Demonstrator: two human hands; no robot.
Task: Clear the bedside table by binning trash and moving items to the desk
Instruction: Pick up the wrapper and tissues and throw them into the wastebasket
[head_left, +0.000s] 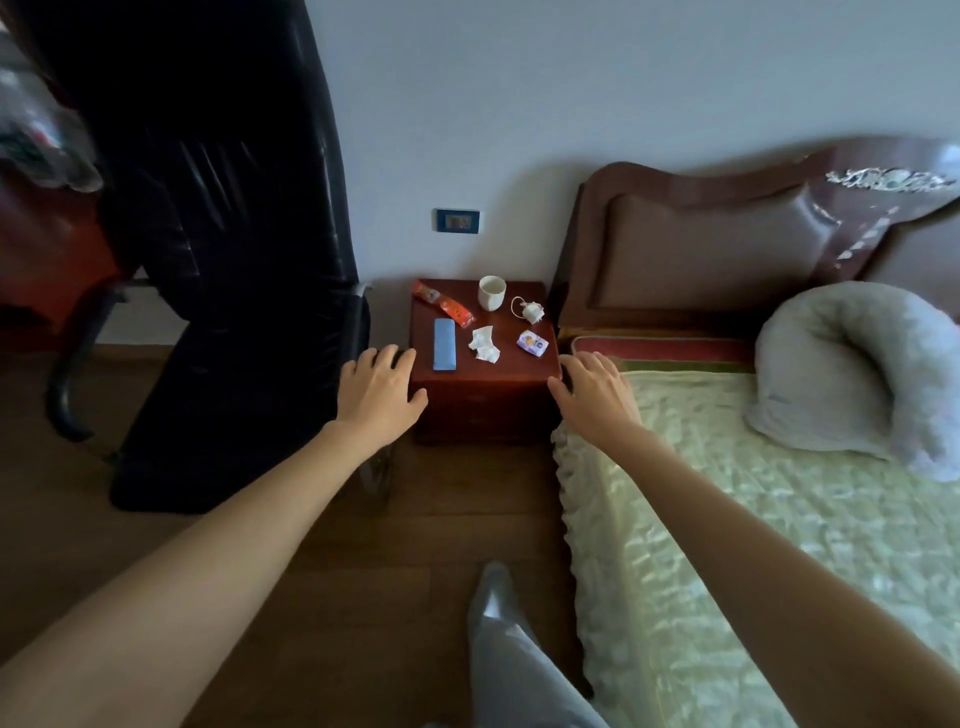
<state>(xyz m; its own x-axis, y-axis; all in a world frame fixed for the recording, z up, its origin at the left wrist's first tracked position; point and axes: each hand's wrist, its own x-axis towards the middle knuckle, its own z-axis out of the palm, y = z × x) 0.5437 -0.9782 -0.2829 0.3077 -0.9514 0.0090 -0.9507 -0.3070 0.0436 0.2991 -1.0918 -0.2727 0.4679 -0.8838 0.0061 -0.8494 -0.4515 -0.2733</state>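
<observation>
On the tabletop (519, 364) we count one cup (491, 292), one red wrapper (442, 303), one blue case (444, 344), one crumpled tissue (484, 344), one charger (530, 310), one purple packet (533, 343). Our left hand (382, 389) and right hand (597, 392) hover spread, holding nothing.

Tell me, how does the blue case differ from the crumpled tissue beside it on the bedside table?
The blue case is a long, smooth rectangle with straight edges; the crumpled tissue is white, wrinkled and irregular. The case lies nearer the table's left edge, close to the left hand; the tissue sits nearer the middle. The case looks longer than the tissue. Both lie untouched on the bedside table.
</observation>
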